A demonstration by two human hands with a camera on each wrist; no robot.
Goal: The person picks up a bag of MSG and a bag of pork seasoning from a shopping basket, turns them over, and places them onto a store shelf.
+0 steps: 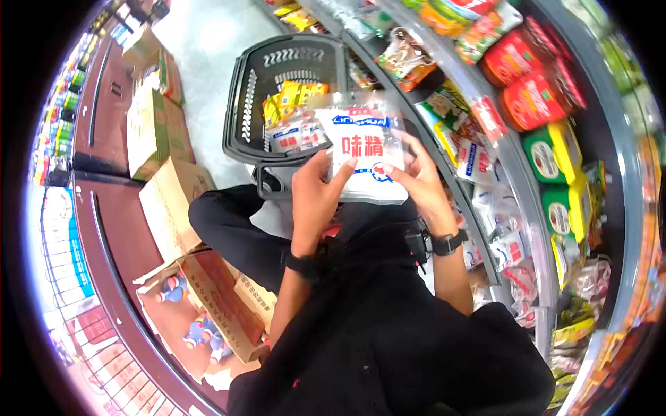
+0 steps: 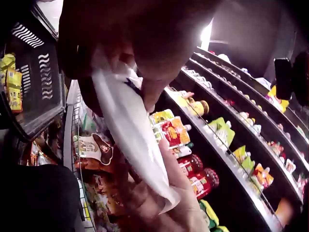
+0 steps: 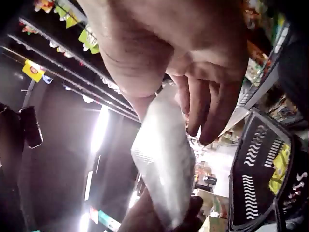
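Note:
Both hands hold up a white plastic seasoning bag (image 1: 364, 149) with red characters and blue print, in front of the body. My left hand (image 1: 316, 191) grips its left edge, thumb lying across the front. On the opposite side my right hand (image 1: 424, 182) pinches the bag, with its thumb on the lower front and its fingers behind. Seen edge-on in the left wrist view, the bag (image 2: 130, 128) bulges between the two hands. The right wrist view shows the bag's pale side (image 3: 166, 150) under the right hand's fingers (image 3: 212, 104).
A black shopping basket (image 1: 239, 114) stands ahead, holding yellow packets (image 1: 295, 98) and white bags (image 1: 297, 137). Shelves on the right carry red pouches (image 1: 531, 100), green-and-yellow tubs (image 1: 555, 173) and more white bags (image 1: 510, 249). Cardboard boxes (image 1: 177, 201) line the left, one open with bottles (image 1: 201, 333) inside.

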